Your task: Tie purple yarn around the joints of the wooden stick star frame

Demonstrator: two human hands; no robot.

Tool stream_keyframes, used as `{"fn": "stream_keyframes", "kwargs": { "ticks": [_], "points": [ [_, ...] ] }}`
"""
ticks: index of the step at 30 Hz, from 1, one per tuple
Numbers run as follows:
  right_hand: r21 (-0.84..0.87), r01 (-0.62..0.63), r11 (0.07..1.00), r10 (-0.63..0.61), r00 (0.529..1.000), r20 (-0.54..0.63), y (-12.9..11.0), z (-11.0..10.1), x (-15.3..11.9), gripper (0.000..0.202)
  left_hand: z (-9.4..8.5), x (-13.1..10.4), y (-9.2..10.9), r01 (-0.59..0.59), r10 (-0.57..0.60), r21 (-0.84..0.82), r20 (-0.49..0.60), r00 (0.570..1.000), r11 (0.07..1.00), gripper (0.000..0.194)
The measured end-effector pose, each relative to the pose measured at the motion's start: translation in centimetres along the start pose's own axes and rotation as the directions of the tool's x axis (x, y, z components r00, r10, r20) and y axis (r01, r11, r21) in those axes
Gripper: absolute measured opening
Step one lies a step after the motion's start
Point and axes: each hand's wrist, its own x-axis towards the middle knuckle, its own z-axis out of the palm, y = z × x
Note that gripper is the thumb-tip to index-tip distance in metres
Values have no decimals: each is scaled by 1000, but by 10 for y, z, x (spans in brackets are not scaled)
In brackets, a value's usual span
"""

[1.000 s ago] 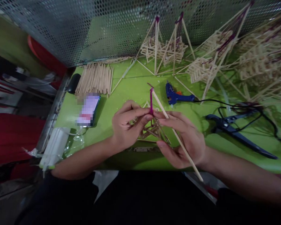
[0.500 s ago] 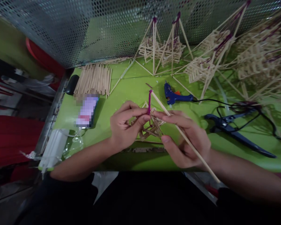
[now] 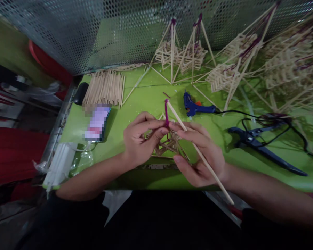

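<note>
Since the frame half a second back, the right hand [image 3: 202, 156] has drawn slightly in toward the body, and the long stick [image 3: 198, 151] it carries now ends lower left of where it did; the left hand [image 3: 141, 140] has barely shifted.

Left hand: closed in a pinch, thumb and forefinger tips meeting at the base of the purple cord [image 3: 166, 113], just where the cord rises from the stick frame [image 3: 169, 144]. Right hand: fingers curled around the long stick, forefinger extended along it toward the cord. The stick runs diagonally from the cord's top end down across the right palm and past the table's near edge.

The stick frame, a small lattice of short sticks, sits on the green table [image 3: 146, 97] between and partly under both hands. Whether the cord is tied to the long stick's tip or merely touching it cannot be made out; the view is soft there.

Surroundings: a blue glue gun [image 3: 194, 106] lies just beyond the hands, its black cable trailing right. Dark shears [image 3: 263, 147] lie well right. A bundle of loose sticks [image 3: 105, 86] rests at far left, a phone [image 3: 97, 123] near it. Finished stick structures [image 3: 182, 52] stand along the mesh screen [image 3: 94, 31].
</note>
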Motion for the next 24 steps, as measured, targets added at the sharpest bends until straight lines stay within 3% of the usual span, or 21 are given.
{"fn": "stream_keyframes", "kwargs": {
  "ticks": [8,11,14,17,19,24],
  "points": [
    [-238,203,950,-201,979,33,11,-6,7,77,2,-1,0,8,-8,-3,-29,1000,1000,21],
    [-161,244,956,-245,969,9,23,-10,11,71,3,0,0,5,-6,-18,-22,1000,1000,20],
    [39,102,994,-96,985,-146,31,-10,11,64,3,2,1,3,-3,-19,-12,1000,1000,20],
    [203,-92,975,143,957,-254,34,-7,7,38,3,2,3,6,-6,0,-16,1000,1000,19],
    [250,-139,958,203,946,-253,33,-2,4,31,3,2,4,15,-15,10,-21,1000,1000,19],
    [272,-172,947,228,955,-192,33,19,0,53,1,1,3,45,-45,42,-4,999,998,22]
  ]
}}
